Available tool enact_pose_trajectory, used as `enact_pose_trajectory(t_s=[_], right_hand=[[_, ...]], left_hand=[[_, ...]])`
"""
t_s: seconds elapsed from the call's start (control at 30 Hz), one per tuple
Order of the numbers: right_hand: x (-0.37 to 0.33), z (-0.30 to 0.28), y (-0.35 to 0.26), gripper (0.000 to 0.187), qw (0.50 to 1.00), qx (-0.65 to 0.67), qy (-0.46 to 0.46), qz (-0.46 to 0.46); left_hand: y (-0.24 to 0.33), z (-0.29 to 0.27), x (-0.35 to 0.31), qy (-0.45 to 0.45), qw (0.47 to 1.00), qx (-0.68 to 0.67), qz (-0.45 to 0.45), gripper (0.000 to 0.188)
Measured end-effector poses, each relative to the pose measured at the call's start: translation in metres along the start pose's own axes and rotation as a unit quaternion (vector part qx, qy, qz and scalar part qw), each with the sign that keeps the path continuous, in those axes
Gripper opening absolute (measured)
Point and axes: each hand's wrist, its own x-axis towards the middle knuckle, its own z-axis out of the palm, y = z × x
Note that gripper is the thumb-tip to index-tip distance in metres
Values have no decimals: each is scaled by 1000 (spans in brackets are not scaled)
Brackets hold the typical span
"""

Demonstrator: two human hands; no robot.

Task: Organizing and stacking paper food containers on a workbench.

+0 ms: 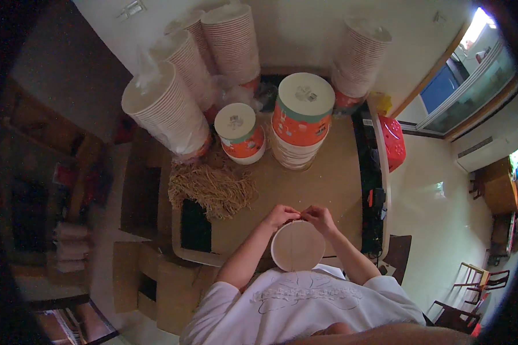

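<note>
A round white paper bucket (297,246) rests against my shirt at the table's near edge, its pale round face turned up towards me. A faint line runs down the middle of that face. My left hand (282,215) and my right hand (319,217) meet just beyond its far rim, fingertips pinched close together. What they pinch is too small to make out. Ahead and to the left lies a tangled heap of tan cords (213,187). Past my hands stand an orange, green and white stack of buckets (300,127) and a shorter one (242,144), both upside down.
Tall wrapped stacks of white buckets (166,112) crowd the back left, with another wrapped stack (360,57) at the back right. Brown cardboard (334,184) covers the tabletop. A red basket (392,144) stands by the right edge. Open cardboard boxes (178,287) sit at the left.
</note>
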Motion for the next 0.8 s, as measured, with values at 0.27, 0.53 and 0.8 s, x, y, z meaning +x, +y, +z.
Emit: enact_pose_trajectory(t_s=[0.27,0.53,0.8], right_hand=[[3,0,10,12,1000,23,1,5],[1,2,-1,14,1000,13,10,17],[5,3,10,11,997,49,27,45]], left_hand=[[-6,2,8,6,997,-83,-6,10],[-5,1,10,15,996,-91,-11,10],[-8,0,15,27,994,-102,-10,9]])
